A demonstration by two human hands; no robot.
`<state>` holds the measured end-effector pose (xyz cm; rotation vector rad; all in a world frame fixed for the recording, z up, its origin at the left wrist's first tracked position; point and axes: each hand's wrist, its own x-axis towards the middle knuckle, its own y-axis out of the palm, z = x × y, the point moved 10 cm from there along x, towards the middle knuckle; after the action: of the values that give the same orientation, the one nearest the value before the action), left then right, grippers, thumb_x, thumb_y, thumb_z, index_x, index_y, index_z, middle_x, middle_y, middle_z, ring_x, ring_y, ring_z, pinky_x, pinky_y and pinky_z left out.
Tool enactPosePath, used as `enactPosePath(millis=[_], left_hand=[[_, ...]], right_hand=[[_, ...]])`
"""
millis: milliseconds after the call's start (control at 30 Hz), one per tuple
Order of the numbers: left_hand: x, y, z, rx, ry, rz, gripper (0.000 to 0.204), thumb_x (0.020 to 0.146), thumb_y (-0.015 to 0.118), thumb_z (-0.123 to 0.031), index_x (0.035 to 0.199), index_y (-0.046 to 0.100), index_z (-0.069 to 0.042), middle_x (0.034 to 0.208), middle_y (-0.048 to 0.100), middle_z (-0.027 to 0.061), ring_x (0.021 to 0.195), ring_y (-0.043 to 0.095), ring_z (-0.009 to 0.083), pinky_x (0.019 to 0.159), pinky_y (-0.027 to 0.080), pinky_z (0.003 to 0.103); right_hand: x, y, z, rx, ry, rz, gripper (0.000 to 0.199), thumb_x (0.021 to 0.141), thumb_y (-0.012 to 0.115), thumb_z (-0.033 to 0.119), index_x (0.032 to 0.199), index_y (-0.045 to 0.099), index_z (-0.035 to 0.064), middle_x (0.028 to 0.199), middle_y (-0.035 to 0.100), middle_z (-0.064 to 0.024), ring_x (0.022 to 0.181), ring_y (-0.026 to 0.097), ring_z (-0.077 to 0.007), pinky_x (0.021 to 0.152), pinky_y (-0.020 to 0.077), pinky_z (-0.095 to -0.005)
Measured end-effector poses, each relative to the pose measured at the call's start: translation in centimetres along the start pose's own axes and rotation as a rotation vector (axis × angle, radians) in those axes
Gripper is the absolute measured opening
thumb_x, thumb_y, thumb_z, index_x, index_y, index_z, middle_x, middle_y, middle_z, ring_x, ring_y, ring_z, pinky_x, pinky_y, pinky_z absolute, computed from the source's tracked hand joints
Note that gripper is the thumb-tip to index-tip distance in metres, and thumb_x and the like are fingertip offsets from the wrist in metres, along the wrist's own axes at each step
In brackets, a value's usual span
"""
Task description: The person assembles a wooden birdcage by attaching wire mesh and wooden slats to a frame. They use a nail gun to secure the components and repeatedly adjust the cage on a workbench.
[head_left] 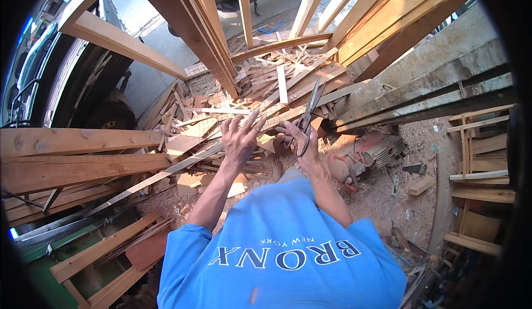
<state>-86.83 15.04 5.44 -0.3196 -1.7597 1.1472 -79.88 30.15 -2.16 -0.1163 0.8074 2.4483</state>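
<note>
My left hand [239,141] is raised near the middle, its fingers spread and slightly bent. Thin wire mesh [213,112] shows as a fine square grid beside and beyond those fingers; whether they touch it I cannot tell. In my right hand [303,141] is a pair of large metal scissors [313,105], blades pointing up and away, dark handle loops around the fingers and below them. The blades look slightly apart. Beyond both hands lies a heap of wood offcuts [293,76], with one pale strip [282,85] standing out.
Long planks [83,165] jut in from the left, and tall timbers [194,32] lean at the far side. To the right, a dusty reddish motor [368,156] sits on sawdust-covered ground [410,198] near a small wood block [421,185]. Wooden frames [479,192] are stacked at far right.
</note>
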Motion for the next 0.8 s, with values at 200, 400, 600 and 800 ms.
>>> enactPosePath(millis=[200,400,600,800], left_hand=[[1.1,-0.7,-2.4,0.035,-0.079,0.045,0.054,0.077,0.073,-0.008,0.128,0.064,-0.025,0.136,0.06,0.0007,0.105,0.057,0.024,0.097,0.039,0.041],[-5.7,2.6,-1.4,-0.879,-0.745,0.118,0.038,0.09,0.07,-0.025,0.121,0.06,-0.006,0.109,0.065,0.0084,0.093,0.06,0.0201,0.083,0.046,0.036],[-8.4,9.8,-2.6,-2.318,-1.379,-0.129,0.024,0.098,0.063,-0.02,0.116,0.06,-0.006,0.091,0.066,0.0031,0.071,0.057,0.0114,0.064,0.047,0.027],[-5.6,8.6,1.1,-2.019,-1.327,-0.203,0.02,0.095,0.067,-0.015,0.112,0.063,-0.006,0.086,0.066,0.0033,0.065,0.055,0.0097,0.058,0.045,0.022]], right_hand=[[3.1,0.4,0.9,-0.029,0.017,0.014,0.02,0.087,0.073,0.004,0.097,0.056,0.0014,0.091,0.071,-0.0154,0.081,0.074,-0.0237,0.064,0.0611,-0.0292],[2.9,0.2,1.5,0.001,-0.062,-0.022,0.021,0.086,0.073,0.003,0.097,0.055,0.0015,0.089,0.07,-0.0148,0.079,0.073,-0.0241,0.07,0.0617,-0.0333],[1.0,1.9,1.6,-0.157,-0.058,0.038,0.021,0.088,0.073,0.008,0.097,0.056,-0.0007,0.086,0.068,-0.01,0.08,0.071,-0.0189,0.074,0.0597,-0.0296],[0.9,3.3,1.7,-0.325,-0.11,0.095,0.029,0.087,0.077,0.02,0.092,0.055,0.0023,0.079,0.066,-0.0081,0.064,0.064,-0.0145,0.056,0.0521,-0.0246]])
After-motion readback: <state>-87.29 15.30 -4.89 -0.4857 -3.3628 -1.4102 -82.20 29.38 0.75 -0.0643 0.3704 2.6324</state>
